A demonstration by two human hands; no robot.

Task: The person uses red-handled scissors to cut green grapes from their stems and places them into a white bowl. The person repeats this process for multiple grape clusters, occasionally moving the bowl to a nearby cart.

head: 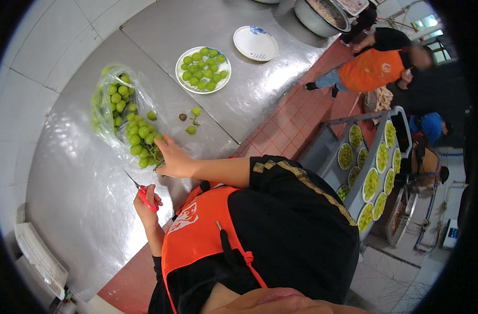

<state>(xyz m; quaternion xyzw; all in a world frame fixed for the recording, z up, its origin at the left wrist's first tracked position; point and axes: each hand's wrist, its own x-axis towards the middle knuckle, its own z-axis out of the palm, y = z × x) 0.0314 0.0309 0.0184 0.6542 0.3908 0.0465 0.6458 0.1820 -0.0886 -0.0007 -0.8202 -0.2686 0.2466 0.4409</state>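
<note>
My left hand (pixel 147 206) holds small scissors with red handles (pixel 148 199), their metal blades pointing towards the bag side of the metal table. My right hand (pixel 175 159) grips a bunch of green grapes (pixel 139 135) at its stem end, where bare stalks show. The bunch lies at the mouth of a clear plastic bag (pixel 105 114) with more grapes inside. Beside it are a loose grape (pixel 196 111), another on a bit of stem (pixel 190 130) and a small brown lump (pixel 182 117). Single grapes fill a white plate (pixel 179 80) farther off.
An empty white plate (pixel 256 44) and a large metal bowl (pixel 321 19) stand on the steel table (pixel 86 204). A grey cart (pixel 350 214) carries several plates of grapes on the right. A person in an orange apron (pixel 370 70) stands beyond the red floor; other people are farther back.
</note>
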